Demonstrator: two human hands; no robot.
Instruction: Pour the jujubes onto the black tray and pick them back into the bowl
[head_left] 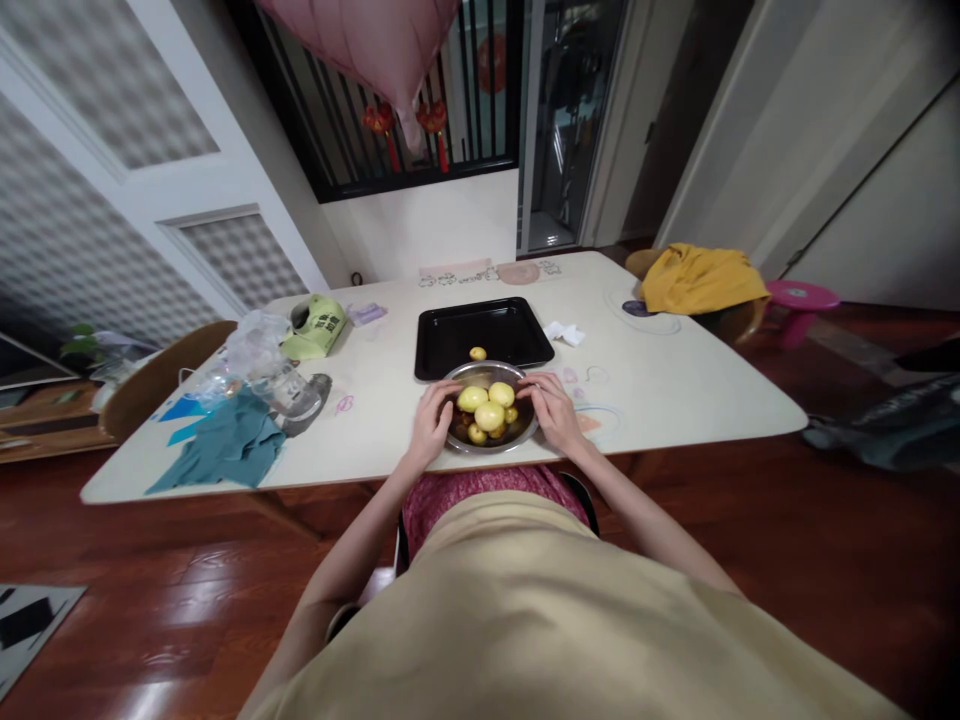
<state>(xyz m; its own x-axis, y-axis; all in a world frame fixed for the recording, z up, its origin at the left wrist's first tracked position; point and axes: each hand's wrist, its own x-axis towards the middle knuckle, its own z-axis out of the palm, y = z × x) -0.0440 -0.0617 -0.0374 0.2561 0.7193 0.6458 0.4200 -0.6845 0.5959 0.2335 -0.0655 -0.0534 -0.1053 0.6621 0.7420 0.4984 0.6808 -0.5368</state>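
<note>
A round metal bowl [459, 374] stands at the near edge of the table, holding several yellow lemon-like fruits [490, 416] on top of smaller yellow-brown round ones. My left hand [432, 420] is curled against the bowl's left side, fingers over the rim. On the opposite side, my right hand [553, 412] grips the rim with its fingertips. Just behind the bowl lies a black rectangular tray [465, 328]. One small yellow round piece [478, 354] rests at the tray's near side.
To the left lie a teal cloth [229, 448], a clear plastic container [291, 393], plastic bags [256, 345] and a green paper bag [319, 325]. A crumpled white tissue [565, 333] sits right of the tray. Yellow fabric [701, 280] hangs over a chair at the right.
</note>
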